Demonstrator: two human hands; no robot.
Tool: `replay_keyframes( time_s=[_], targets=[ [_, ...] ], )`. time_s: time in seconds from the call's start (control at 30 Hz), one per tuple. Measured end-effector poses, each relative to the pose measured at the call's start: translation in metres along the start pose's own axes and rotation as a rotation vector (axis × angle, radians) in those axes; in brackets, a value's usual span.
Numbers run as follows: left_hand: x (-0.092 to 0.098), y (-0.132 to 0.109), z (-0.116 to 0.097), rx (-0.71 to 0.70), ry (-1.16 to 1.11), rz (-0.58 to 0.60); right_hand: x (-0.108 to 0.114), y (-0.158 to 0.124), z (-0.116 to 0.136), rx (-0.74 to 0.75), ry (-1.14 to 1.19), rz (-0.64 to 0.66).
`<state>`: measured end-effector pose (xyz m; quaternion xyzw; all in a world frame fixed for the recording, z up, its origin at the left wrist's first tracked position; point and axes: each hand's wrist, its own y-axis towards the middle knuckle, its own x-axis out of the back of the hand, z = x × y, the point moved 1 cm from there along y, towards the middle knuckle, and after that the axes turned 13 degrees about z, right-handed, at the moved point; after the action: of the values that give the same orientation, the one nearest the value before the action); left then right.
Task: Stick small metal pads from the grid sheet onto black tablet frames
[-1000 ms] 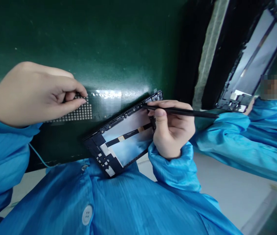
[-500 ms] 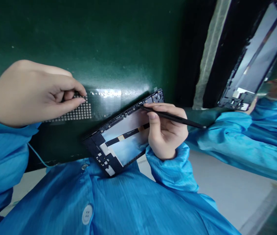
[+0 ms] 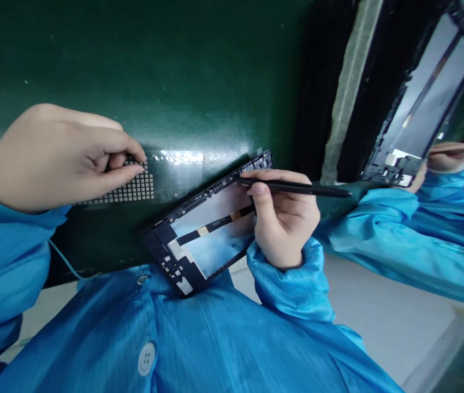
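Note:
My left hand is curled at the left, thumb and fingertips pinched over a sheet of small black squares lying on the green mat. What the fingers pinch is too small to make out. My right hand grips a thin black stylus like a pen. The stylus tip touches the upper edge of an open tablet frame, which lies tilted at the table's near edge against my blue coat. A dark flex strip crosses the frame's shiny inside.
At the right, a co-worker in a blue sleeve holds a second tablet frame and a thin tool. A pale strip runs down the table between the two places. A light-blue cord hangs at the mat's near edge.
My right hand and the stylus shifted slightly along the frame's upper edge, the stylus swinging down and back to level. My left hand stayed pinched on the sheet. The co-worker's hand moved.

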<state>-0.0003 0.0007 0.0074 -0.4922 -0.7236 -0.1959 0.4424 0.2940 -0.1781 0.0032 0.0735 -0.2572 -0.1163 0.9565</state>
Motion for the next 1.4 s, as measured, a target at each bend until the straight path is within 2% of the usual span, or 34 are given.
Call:
replay_keyframes(
  time_s=[0.3,0.53,0.7,0.8,0.93,1.0,1.1,1.27,1.4],
  targets=[
    [0.0,0.0,-0.001,-0.026,-0.001,-0.02,0.004,0.007,0.002,-0.013,0.035,0.02],
    [0.0,0.001,-0.002,-0.012,-0.004,-0.012,0.018,0.02,0.01,-0.124,-0.124,0.213],
    [0.0,0.001,-0.002,0.008,-0.006,-0.013,0.023,0.036,0.01,-0.101,0.092,0.245],
    [0.003,0.002,-0.003,0.012,-0.017,0.013,0.008,0.048,0.022,-0.075,0.122,0.305],
    [0.007,0.006,-0.006,0.035,-0.023,0.083,-0.031,0.066,0.034,0.032,0.106,0.611],
    [0.007,0.008,-0.006,0.076,-0.017,0.133,-0.048,0.074,0.031,0.102,0.06,0.703],
    [0.005,0.009,-0.006,0.098,-0.002,0.152,-0.06,0.08,0.021,0.12,0.06,0.734],
    [0.004,0.009,-0.005,0.107,0.014,0.135,-0.056,0.077,0.018,0.062,0.106,0.707],
    [0.002,0.009,-0.004,0.092,-0.004,0.105,-0.059,0.079,0.022,0.072,0.085,0.727]
  ],
)
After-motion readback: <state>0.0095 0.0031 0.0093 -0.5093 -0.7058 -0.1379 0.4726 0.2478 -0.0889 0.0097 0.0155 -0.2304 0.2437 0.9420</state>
